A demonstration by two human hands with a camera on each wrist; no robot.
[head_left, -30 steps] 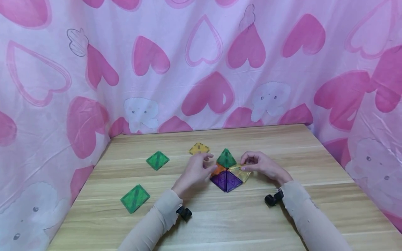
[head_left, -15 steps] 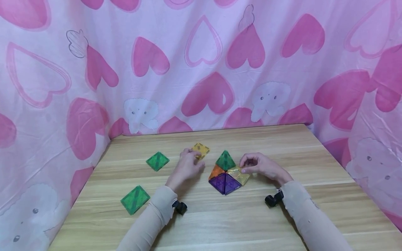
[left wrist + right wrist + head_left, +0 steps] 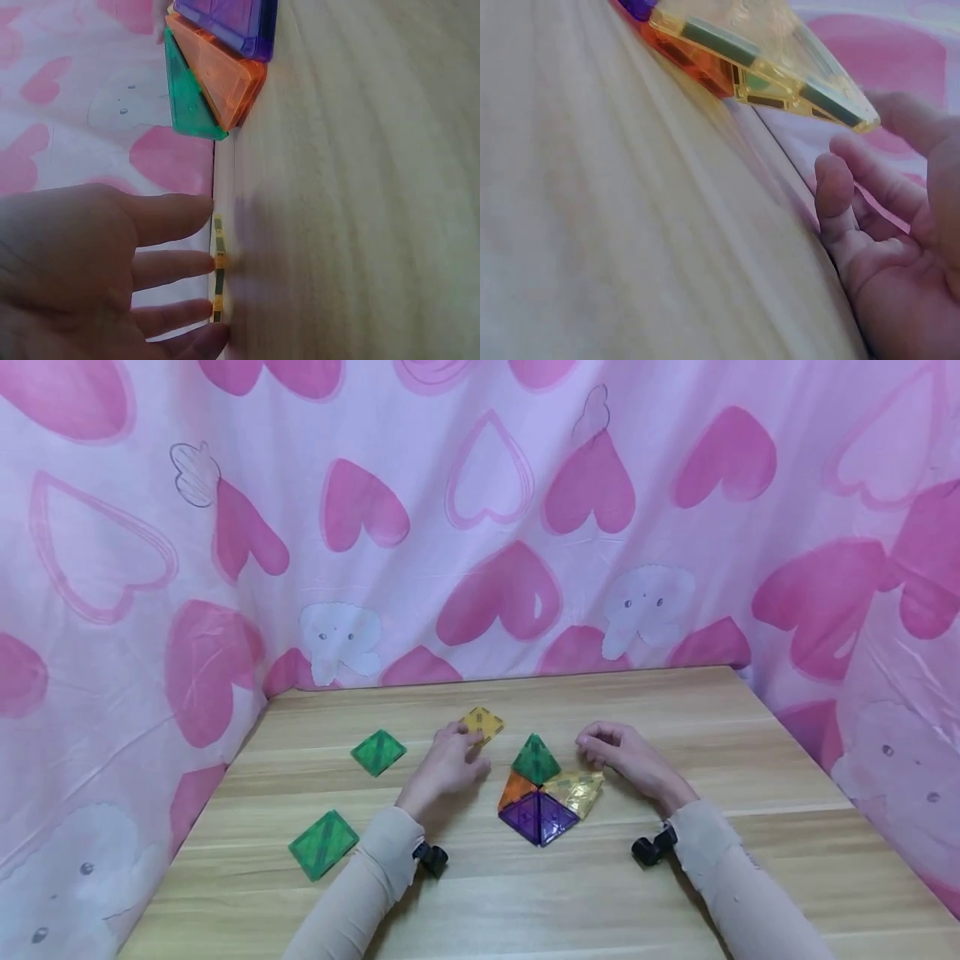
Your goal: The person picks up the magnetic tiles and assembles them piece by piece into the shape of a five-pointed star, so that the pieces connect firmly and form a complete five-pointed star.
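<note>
A cluster of translucent triangular pieces stands mid-table: green, orange, purple and yellow. My left hand is at a flat yellow tile left of the cluster; in the left wrist view its extended fingertips reach the edge of that tile. My right hand is beside the yellow piece, fingers loosely bent and holding nothing. The right wrist view shows the yellow piece with its tip raised off the table, close to the fingers of my right hand.
Two green tiles lie on the left of the wooden table, one farther back and one nearer. Behind the table hangs a pink curtain with hearts.
My left hand has moved left from the cluster to the flat yellow tile. My right hand has come away from the yellow piece of the cluster.
</note>
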